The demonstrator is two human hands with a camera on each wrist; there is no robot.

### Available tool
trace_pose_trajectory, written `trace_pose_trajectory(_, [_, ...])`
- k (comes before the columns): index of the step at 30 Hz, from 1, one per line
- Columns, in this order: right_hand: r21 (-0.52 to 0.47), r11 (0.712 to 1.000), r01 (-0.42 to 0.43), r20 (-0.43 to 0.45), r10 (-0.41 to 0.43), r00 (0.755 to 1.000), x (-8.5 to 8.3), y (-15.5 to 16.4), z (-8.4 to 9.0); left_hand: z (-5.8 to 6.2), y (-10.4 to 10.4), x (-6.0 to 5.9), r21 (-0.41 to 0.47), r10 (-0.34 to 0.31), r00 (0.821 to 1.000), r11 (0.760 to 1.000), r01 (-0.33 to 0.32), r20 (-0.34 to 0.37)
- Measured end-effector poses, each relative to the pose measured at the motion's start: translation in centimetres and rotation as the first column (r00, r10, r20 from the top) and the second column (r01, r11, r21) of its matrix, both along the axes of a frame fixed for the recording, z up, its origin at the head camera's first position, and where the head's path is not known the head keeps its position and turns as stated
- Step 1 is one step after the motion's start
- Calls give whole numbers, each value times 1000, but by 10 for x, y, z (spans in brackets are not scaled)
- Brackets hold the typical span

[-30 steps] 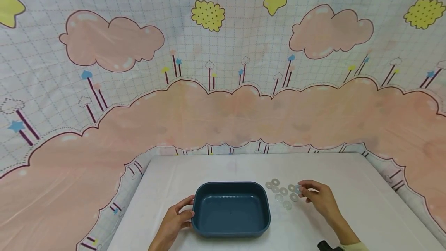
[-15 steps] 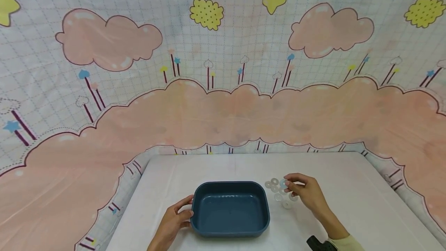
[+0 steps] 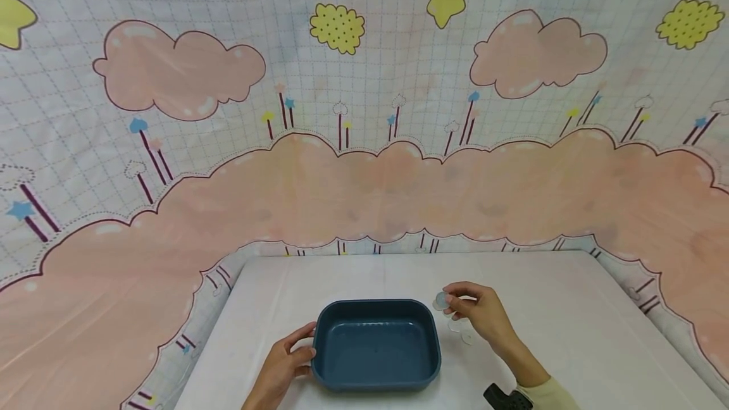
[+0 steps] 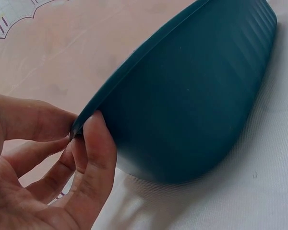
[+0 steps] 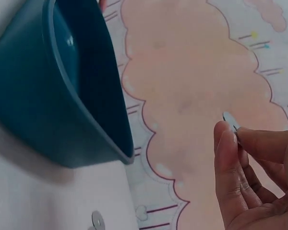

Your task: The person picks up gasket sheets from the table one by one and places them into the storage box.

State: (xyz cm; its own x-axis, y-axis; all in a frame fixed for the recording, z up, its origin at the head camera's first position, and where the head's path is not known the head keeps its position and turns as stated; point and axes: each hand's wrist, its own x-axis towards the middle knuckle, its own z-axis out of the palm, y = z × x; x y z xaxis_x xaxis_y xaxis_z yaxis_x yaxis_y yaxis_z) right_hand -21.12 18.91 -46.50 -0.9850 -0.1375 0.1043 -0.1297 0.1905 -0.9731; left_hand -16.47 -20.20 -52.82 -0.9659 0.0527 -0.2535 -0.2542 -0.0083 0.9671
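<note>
A flat metal washer (image 3: pixel 442 300) is pinched between the thumb and fingers of my right hand (image 3: pixel 484 315), just beyond the right end of a dark blue plastic basin (image 3: pixel 376 348). In the right wrist view the washer (image 5: pixel 229 119) is tilted, almost edge-on. My left hand (image 3: pixel 279 366) grips the basin's left rim; the left wrist view has the thumb and fingers (image 4: pixel 100 143) around that edge. Nothing lies inside the basin. Other washers (image 3: pixel 467 338) rest on the table right of it, several of them hidden behind my right hand.
White cloth covers the table (image 3: pixel 319 274) under the basin. A printed curtain (image 3: pixel 376 195) with clouds and stars hangs behind the table's far edge. A black strap device (image 3: pixel 507 397) sits on the right wrist by a pale yellow sleeve (image 3: pixel 549 394).
My right hand has moved left over the loose washers toward the basin, carrying the pinched washer. The left hand stays on the rim, and the basin keeps its place.
</note>
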Motion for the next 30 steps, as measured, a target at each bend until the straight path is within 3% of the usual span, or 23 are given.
trace_pose_trajectory(13, [-90,991,-100,30,103,994,-3,-34,2,-2,-1,1,9,-2,1000,1000,2,3])
trace_pose_trajectory(20, [-97,989,-115,40,119,992,-5,-50,5,-1,0,2,5,5,1000,1000,-5,4])
trace_pose_trajectory(30, [-150,977,-150,116,168,979,-9,-82,4,0,1,3,-1,14,1000,1000,-14,4])
